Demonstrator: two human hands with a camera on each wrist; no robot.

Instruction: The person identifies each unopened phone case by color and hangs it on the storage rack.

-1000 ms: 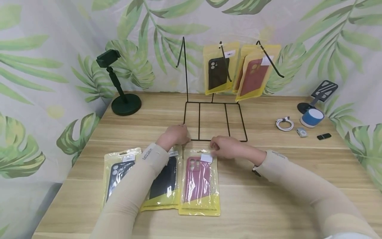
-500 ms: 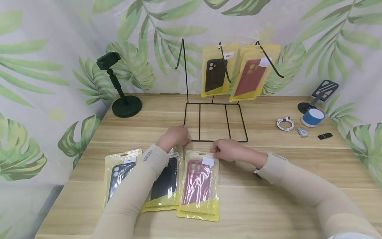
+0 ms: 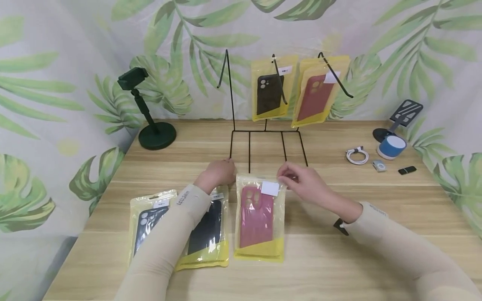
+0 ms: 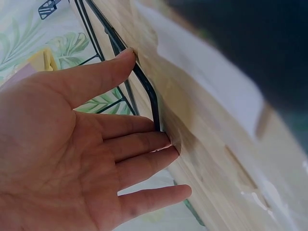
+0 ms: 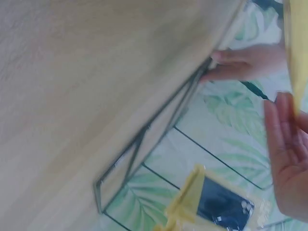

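Observation:
My right hand (image 3: 291, 179) pinches the top right corner of a yellow packet holding a red phone case (image 3: 257, 217), its top raised off the wooden table (image 3: 339, 251). The packet's yellow edge (image 5: 296, 48) shows beside that hand (image 5: 284, 159) in the right wrist view. My left hand (image 3: 220, 173) rests with straight fingers (image 4: 144, 144) on the front left corner of the black wire rack's base (image 4: 144, 89). The wire rack (image 3: 263, 131) carries a black-case packet (image 3: 269, 90) and a red-case packet (image 3: 316, 94) on its hooks.
Two yellow packets with black cases (image 3: 208, 234) (image 3: 147, 221) lie under and beside my left forearm. A dark phone stand (image 3: 156, 133) is at the back left. A white cable (image 3: 357, 155), blue speaker (image 3: 392, 146), tablet stand (image 3: 404, 113) and small black item (image 3: 407, 170) sit at the right.
My right hand has taken the red-case packet by its top and raised it off the table toward the rack. The left hand stayed on the rack base.

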